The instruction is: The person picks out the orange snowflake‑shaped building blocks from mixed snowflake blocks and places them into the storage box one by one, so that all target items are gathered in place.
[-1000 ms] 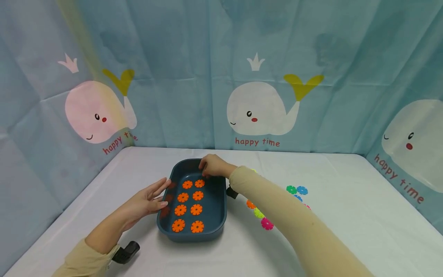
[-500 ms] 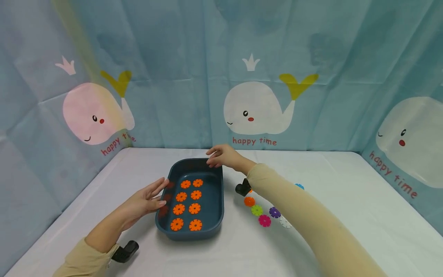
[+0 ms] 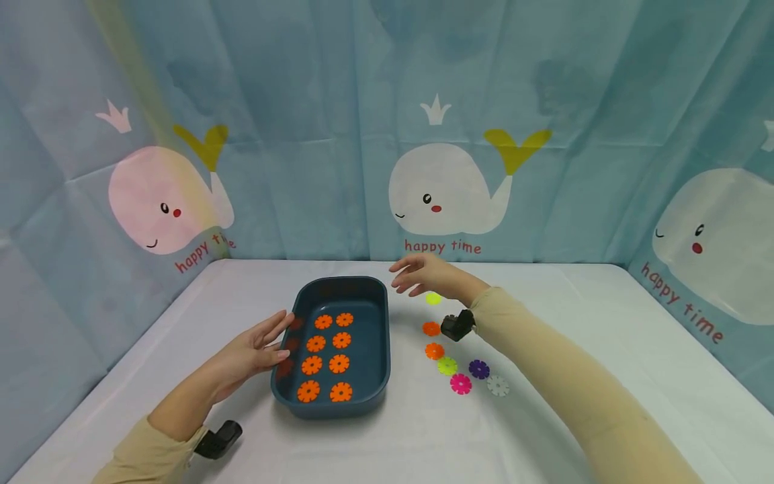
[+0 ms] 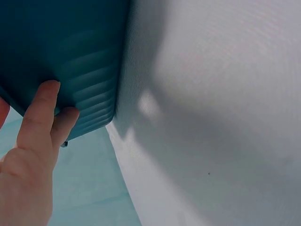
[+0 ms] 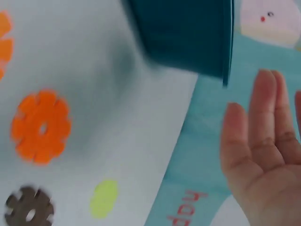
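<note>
A dark blue rectangular tub point(image 3: 367, 339) stands on the white table, with several orange flower-shaped discs point(image 3: 339, 364) lying flat in two rows on its floor. My left hand point(image 3: 244, 353) touches the tub's left side with extended fingers. In the left wrist view, its fingertips point(image 4: 49, 87) rest against the outer wall. Beyond the tub's far right corner, my right hand point(image 3: 432, 274) hovers with loosely spread fingers and holds nothing. The right wrist view shows that palm point(image 5: 263, 183) apart from the tub point(image 5: 188, 33).
Right of the tub lie loose flower discs: orange point(image 3: 434, 351), yellow-green point(image 3: 447, 366), pink point(image 3: 461, 384), purple point(image 3: 479, 369) and white point(image 3: 498, 386). Another yellow-green disc point(image 3: 433, 298) lies below the right hand. A whale-print curtain point(image 3: 338, 195) hangs behind the table.
My right hand has come up out of the tub's far right corner and moved right, past the rim. The left hand has stayed at the tub's left side.
</note>
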Tool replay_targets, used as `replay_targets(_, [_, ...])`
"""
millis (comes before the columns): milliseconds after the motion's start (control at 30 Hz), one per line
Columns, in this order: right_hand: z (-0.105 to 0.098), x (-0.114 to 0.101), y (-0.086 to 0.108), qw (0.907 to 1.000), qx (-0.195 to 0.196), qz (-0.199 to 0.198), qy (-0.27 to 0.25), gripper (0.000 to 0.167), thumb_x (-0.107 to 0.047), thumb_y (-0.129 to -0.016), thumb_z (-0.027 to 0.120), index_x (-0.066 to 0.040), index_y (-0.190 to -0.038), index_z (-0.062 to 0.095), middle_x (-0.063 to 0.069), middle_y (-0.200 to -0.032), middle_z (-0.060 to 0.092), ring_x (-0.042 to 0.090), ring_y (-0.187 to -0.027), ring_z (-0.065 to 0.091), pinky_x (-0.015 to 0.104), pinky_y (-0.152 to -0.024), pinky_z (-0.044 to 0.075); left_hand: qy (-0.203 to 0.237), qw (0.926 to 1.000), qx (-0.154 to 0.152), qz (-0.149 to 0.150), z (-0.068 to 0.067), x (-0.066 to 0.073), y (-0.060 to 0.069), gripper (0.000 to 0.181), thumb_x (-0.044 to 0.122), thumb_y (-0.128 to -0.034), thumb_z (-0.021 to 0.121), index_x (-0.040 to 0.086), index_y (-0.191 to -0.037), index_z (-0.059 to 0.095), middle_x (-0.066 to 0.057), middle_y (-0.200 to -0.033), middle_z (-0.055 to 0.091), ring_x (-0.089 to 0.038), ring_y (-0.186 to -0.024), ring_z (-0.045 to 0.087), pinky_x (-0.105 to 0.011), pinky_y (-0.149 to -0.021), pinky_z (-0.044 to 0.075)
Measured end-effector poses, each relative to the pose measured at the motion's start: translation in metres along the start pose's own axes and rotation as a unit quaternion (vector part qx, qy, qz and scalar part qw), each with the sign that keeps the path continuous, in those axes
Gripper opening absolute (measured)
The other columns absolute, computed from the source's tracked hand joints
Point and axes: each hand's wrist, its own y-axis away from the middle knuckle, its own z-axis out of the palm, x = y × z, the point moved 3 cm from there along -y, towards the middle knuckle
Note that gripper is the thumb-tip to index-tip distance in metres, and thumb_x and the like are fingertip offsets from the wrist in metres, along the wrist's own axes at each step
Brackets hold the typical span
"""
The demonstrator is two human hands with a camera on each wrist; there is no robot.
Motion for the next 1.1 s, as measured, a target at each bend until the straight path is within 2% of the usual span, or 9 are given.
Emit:
replay_targets(167, [-0.014,0.018,0.008,0.9973,-0.038,0.061,0.019,0.035,-0.011,-0.094,0.063,-0.001,-0.127,0.059,0.027,-0.124,0.058,0.039,-0.114,0.056,0.044,-0.092,0.051,-0.002,1.0,0.003,-0.003,-0.001,0.0,0.001,0.085,0.004,-0.0967,0.056,0.004,-0.155,-0.005,-0.015,-0.161,0.001,-0.05,-0.142,0.004,-0.061,-0.109,0.023])
replay_targets(300, [-0.023,0.033,0.011,0.9885,-0.083,0.098,0.08,0.037,-0.011,-0.093,0.063,-0.003,-0.129,0.06,0.019,-0.125,0.057,0.032,-0.112,0.055,0.046,-0.097,0.047,-0.005,1.0,0.005,-0.003,-0.002,-0.001,0.0,0.085,0.004,-0.0966,0.057,0.004,-0.155,-0.005,-0.015,-0.161,0.002,-0.051,-0.142,0.005,-0.062,-0.109,0.024])
replay_targets(400, [-0.029,0.046,0.013,0.9787,-0.12,0.114,0.121,0.035,-0.011,-0.092,0.064,-0.006,-0.127,0.063,0.011,-0.112,0.06,0.024,-0.102,0.055,0.041,-0.093,0.046,-0.004,1.0,0.003,-0.002,-0.002,-0.001,-0.001,0.085,0.004,-0.0966,0.057,0.004,-0.155,-0.005,-0.015,-0.161,0.001,-0.05,-0.142,0.005,-0.062,-0.109,0.024])
replay_targets(500, [-0.033,0.058,0.014,0.9709,-0.151,0.121,0.141,0.032,-0.009,-0.091,0.066,-0.006,-0.123,0.065,0.006,-0.093,0.059,0.02,-0.087,0.055,0.033,-0.081,0.045,-0.004,1.0,0.0,-0.002,-0.001,-0.002,-0.001,0.086,0.004,-0.0967,0.057,0.004,-0.155,-0.006,-0.014,-0.161,0.001,-0.051,-0.142,0.003,-0.062,-0.109,0.024])
replay_targets(600, [-0.034,0.066,0.014,0.9673,-0.168,0.12,0.147,0.029,-0.006,-0.09,0.067,-0.004,-0.119,0.067,0.003,-0.08,0.057,0.018,-0.075,0.051,0.027,-0.07,0.042,-0.005,1.0,-0.001,-0.001,0.0,-0.002,-0.002,0.086,0.005,-0.0968,0.057,0.005,-0.155,-0.006,-0.014,-0.162,0.001,-0.051,-0.142,0.003,-0.062,-0.109,0.024])
replay_targets(767, [-0.033,0.07,0.012,0.9644,-0.177,0.111,0.163,0.027,-0.004,-0.088,0.069,-0.004,-0.114,0.069,0.002,-0.073,0.053,0.016,-0.067,0.046,0.024,-0.063,0.037,-0.004,1.0,-0.001,0.0,0.0,-0.002,-0.002,0.085,0.004,-0.0967,0.057,0.005,-0.155,-0.006,-0.013,-0.162,0.002,-0.051,-0.141,0.003,-0.062,-0.109,0.024])
replay_targets(967, [-0.029,0.069,0.01,0.9551,-0.17,0.108,0.217,0.028,-0.006,-0.085,0.074,-0.009,-0.112,0.07,0.001,-0.073,0.05,0.015,-0.066,0.046,0.024,-0.064,0.037,-0.005,1.0,0.0,0.0,0.0,-0.001,-0.001,0.085,0.004,-0.097,0.056,0.005,-0.155,-0.006,-0.013,-0.162,0.001,-0.051,-0.141,0.003,-0.061,-0.109,0.025])
replay_targets(1100, [-0.027,0.067,0.01,0.9534,-0.163,0.111,0.228,0.028,-0.006,-0.084,0.074,-0.01,-0.112,0.07,0.001,-0.074,0.048,0.015,-0.067,0.045,0.024,-0.064,0.036,-0.008,1.0,0.0,0.0,0.0,-0.002,-0.002,0.085,0.005,-0.097,0.056,0.004,-0.155,-0.006,-0.014,-0.161,0.001,-0.052,-0.141,0.004,-0.062,-0.109,0.025])
